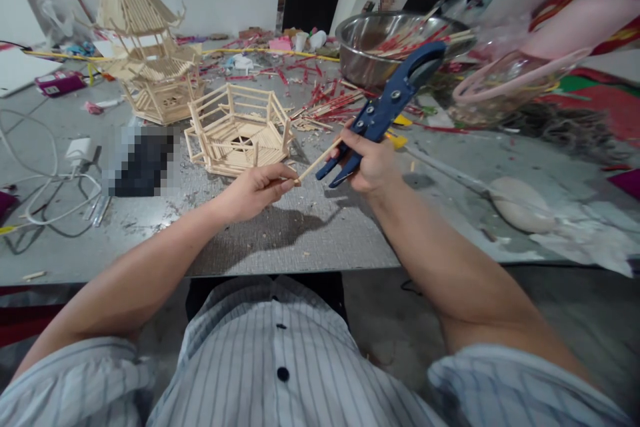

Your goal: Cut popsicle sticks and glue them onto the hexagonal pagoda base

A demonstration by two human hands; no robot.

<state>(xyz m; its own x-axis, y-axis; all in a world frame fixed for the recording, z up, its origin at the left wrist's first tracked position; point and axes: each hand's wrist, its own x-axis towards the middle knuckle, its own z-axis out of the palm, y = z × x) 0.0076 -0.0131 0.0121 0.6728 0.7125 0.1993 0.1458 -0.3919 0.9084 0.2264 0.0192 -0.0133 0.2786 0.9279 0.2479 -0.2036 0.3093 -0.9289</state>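
Between my two hands runs a thin, pale wooden stick [319,161], slanting up to the right. My left hand [260,190] pinches its lower end between thumb and fingers. Wrapped in my right hand [371,159] is a blue pipe cutter-like hand tool [395,97], its handles up and its jaws pointing down left. The stick's upper end meets the fingers of my right hand; whether they grip it too is hard to see. Just behind my left hand stands a hexagonal stick frame [235,130] with a slatted floor and low railings.
A pagoda model [145,40] of sticks rises at the back left. A steel bowl [365,57] holds more sticks, with red-tipped sticks [330,103] strewn before it. A pink-rimmed basket [520,83] stands right; a white charger [80,150] with cable lies left.
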